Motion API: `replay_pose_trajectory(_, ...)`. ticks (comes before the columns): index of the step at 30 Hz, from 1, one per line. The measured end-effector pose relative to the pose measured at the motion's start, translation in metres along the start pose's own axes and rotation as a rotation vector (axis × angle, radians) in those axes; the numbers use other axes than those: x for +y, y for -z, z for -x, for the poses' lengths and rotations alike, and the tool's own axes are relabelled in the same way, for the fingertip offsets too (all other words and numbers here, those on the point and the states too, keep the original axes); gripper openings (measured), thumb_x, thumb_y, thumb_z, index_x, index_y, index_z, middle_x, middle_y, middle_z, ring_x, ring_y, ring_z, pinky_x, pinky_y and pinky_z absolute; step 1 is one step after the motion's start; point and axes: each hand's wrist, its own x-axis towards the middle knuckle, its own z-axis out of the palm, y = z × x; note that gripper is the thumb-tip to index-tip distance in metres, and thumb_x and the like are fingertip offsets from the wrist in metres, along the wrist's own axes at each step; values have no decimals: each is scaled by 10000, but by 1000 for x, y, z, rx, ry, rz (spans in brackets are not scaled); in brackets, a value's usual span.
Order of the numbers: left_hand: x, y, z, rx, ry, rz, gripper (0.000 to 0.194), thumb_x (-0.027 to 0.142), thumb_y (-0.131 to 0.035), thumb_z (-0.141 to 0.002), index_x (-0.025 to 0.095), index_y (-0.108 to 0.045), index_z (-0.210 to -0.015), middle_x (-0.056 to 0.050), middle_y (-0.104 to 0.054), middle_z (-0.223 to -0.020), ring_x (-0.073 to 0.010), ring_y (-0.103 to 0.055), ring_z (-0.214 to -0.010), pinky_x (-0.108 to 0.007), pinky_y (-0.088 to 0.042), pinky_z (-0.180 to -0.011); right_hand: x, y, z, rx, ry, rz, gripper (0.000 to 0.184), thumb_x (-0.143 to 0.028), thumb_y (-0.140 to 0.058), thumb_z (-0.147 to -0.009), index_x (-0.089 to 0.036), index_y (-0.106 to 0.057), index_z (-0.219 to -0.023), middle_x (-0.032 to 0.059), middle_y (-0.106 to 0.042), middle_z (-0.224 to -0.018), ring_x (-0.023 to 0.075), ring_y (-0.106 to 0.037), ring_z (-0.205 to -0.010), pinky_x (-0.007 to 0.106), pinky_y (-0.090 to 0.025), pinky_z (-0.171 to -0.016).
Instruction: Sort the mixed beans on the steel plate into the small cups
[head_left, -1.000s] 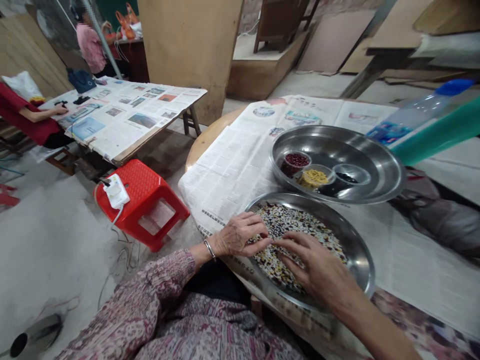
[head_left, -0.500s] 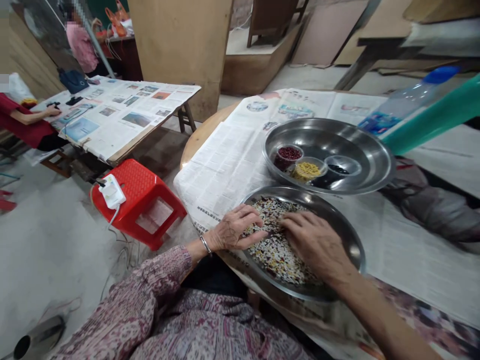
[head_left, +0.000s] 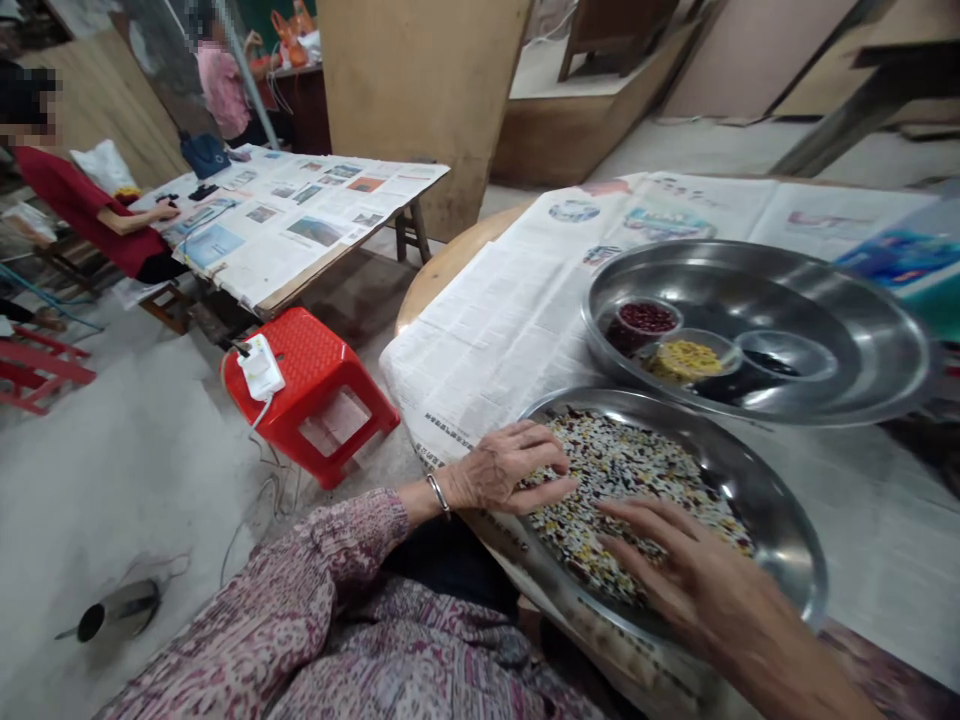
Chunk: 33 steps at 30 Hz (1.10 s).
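Observation:
A shallow steel bowl (head_left: 795,560) holds a mix of white, yellow, dark red and black grains (head_left: 622,460). Over its left rim lies my left hand (head_left: 517,468), open, its fingers slightly bent and the thumb apart, at the edge of the grains. My right hand (head_left: 694,565) hovers at the near right side of the bowl with fingers spread; whether the tips touch the grains I cannot tell. Behind stands a larger steel basin (head_left: 712,262) with clear cups of red beans (head_left: 647,318), yellow beans (head_left: 690,360) and something black (head_left: 772,364).
Newspaper (head_left: 487,330) covers the round table. A bottle (head_left: 900,255) stands past the basin at right. To the left, a red stool (head_left: 315,350) carries a white power strip (head_left: 261,368). Two people sit or stand around another newspaper-covered table (head_left: 300,250). A metal cup (head_left: 124,612) lies on the floor.
The view has turned left, shifting everything rightward. My right hand has drawn out of the middle of the grains and its fingers have spread. The left hand stays by the rim.

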Motion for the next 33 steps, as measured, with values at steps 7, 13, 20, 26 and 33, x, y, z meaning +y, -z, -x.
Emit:
replay_pose_trajectory(7,2,1,-1,1,-13,0,220,326,-501,-964,156,-559,-837,-80,-633,-883,-174,-606,-884,-346,-517,-920,2,6,5,-204,121,-46,278,-395,-462,-927,-326,-730,-899,45,-724,-881,197,-687,-798,316,-578,-693)
replay_pose_trajectory(13,4,7,-3,46,-21,27,186,305,-518,-957,151,-563,-865,-80,-633,-897,-180,-589,-885,-354,-516,-887,8,-3,-45,78,-15,220,372,-353,-431,-940,-201,-664,-1187,105,-672,-1152,255,-602,-1064,421,-518,-918)
replay_pose_trajectory(20,4,6,-4,92,-21,53,141,276,-520,-944,159,-575,-887,-91,-635,-947,-199,-586,-947,-390,-516,-913,-14,-27,-64,94,-48,347,455,-376,-409,-963,-162,-563,-1334,158,-570,-1355,299,-476,-1267,472,-430,-1020)
replay_pose_trajectory(26,4,7,-6,118,-77,70,85,220,-526,-929,154,-575,-912,-80,-650,-924,-205,-584,-960,-391,-509,-918,-26,-36,-45,-8,159,444,484,-373,-371,-990,-216,-450,-1441,79,-430,-1534,321,-296,-1450,609,-268,-1126)
replay_pose_trajectory(33,3,7,-6,122,-67,55,91,231,-537,-928,163,-563,-874,-65,-639,-879,-192,-581,-900,-373,-510,-885,0,-14,-28,58,-44,611,561,-464,-402,-974,-175,-436,-1454,149,-443,-1512,384,-410,-1372,640,-352,-1050)
